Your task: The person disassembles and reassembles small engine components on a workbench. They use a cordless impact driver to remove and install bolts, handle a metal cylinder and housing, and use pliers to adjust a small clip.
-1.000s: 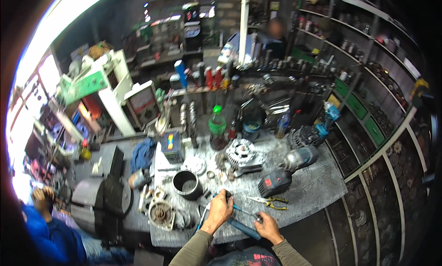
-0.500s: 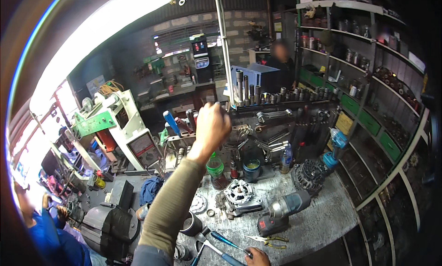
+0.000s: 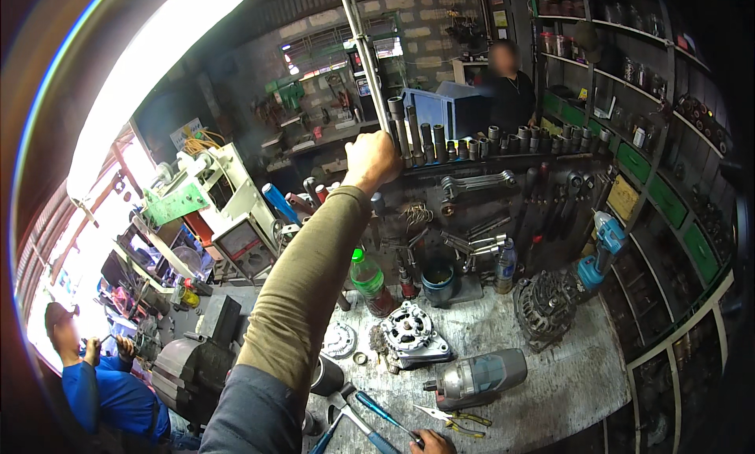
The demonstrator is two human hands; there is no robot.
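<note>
My left arm stretches far across the bench, and my left hand is closed at the left end of the row of sockets, by the foot of a pale upright pole. Whatever it grips is hidden behind the knuckles. Low at the bench's near edge, my right hand is partly cut off by the frame, its fingers closed at the thin end of a blue-handled hand tool. Beside that tool lie a hammer and yellow-handled pliers. An alternator housing sits mid-bench.
A cordless impact wrench, a dark alternator, a green-capped bottle and a teal cup stand on the bench. Wrenches hang on the back panel. Another person in blue works at left; one stands behind the rack.
My view has shifted, and my left hand has reached farther, to the left end of the socket row beside the pole. My right hand stays at the blue-handled tool.
</note>
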